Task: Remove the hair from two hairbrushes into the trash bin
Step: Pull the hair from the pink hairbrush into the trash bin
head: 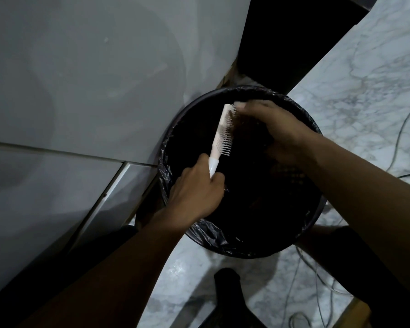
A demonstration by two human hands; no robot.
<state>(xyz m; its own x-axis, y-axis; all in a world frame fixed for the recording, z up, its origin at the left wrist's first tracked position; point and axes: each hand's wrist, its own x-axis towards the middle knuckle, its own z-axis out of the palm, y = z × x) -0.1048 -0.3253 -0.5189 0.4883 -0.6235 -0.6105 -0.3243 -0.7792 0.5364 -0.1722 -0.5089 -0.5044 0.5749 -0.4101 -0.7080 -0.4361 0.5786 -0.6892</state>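
A pale pink hairbrush (221, 131) with a white handle is held over the round trash bin (175, 129), which is lined with a black bag. My left hand (195, 190) grips the handle from below, bristles facing right. My right hand (273, 129) is at the bristles near the brush tip, fingers pinched on a dark clump of hair (244, 125) that still clings to the bristles. The inside of the bin is too dark to see. No second hairbrush is in view.
A white cabinet or appliance wall (81, 91) stands close on the left of the bin. The marble floor (365, 67) runs to the right, with thin cables (402, 129) lying on it. A dark object (227, 287) stands on the floor near the bottom.
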